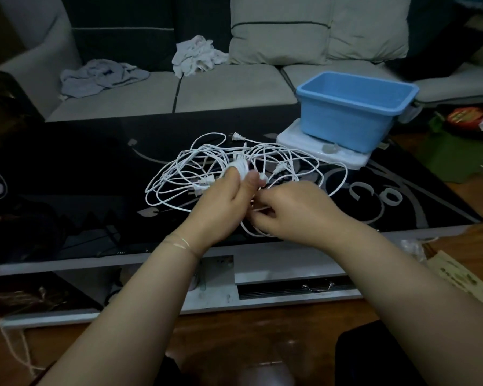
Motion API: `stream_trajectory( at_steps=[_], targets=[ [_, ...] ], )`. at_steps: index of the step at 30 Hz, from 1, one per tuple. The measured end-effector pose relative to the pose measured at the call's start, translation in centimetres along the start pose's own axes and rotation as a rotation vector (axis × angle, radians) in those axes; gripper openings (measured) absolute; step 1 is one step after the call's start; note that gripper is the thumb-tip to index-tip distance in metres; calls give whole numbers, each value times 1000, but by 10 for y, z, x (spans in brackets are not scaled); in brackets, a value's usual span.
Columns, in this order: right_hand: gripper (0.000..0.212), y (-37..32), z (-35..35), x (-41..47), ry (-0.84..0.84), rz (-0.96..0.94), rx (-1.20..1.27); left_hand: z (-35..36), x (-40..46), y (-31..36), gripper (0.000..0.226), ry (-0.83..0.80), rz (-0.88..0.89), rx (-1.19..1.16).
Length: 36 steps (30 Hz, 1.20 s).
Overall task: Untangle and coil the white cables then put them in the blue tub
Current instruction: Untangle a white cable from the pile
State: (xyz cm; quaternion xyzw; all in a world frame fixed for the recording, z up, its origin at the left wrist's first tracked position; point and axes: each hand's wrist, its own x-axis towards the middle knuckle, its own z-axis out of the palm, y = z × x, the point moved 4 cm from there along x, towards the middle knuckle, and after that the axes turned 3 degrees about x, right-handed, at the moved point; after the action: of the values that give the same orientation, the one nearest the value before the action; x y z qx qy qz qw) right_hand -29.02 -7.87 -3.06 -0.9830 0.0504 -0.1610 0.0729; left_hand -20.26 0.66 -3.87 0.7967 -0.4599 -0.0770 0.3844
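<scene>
1. Black glass table (pixel 81 174) stands before a grey sofa (pixel 234 87).
2. Tangled white cables (pixel 179 174) lie mid-table.
3. Left hand (pixel 221 207) grips a small coil (pixel 239 167).
4. Right hand (pixel 293 213) pinches a strand.
5. Blue tub (pixel 352 112) sits far right on a white lid (pixel 290 137).

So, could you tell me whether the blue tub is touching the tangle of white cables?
Apart. In the head view the blue tub stands on a white lid, with dark tabletop between it and the tangle of white cables.

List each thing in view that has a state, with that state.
white cables: tangled on the table, partly coiled
blue tub: upright, nothing visible inside
left hand: grips a small coil
right hand: pinches a cable strand
white lid: flat under the tub
</scene>
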Motion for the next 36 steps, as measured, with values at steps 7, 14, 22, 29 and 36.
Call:
stream_trajectory(
  at_steps=[7, 14, 22, 29, 36],
  targets=[
    [33, 32, -19, 3, 68, 176, 215, 8, -4, 6, 22, -313, -117, -122],
    [24, 66, -16, 3, 187, 268, 470, 10, -5, 7, 30, -353, -51, -414],
    [32, 56, 13, 10, 78, 278, 296, 12, 2, 4, 56, -289, -127, -1078],
    [31, 25, 35, 10, -79, 106, 269, -3, 5, -6, 41, -111, -214, -1337],
    [28, 19, 44, 12, -78, 57, 123, -11, 8, -15, 34, 132, -245, -1284]
  ],
)
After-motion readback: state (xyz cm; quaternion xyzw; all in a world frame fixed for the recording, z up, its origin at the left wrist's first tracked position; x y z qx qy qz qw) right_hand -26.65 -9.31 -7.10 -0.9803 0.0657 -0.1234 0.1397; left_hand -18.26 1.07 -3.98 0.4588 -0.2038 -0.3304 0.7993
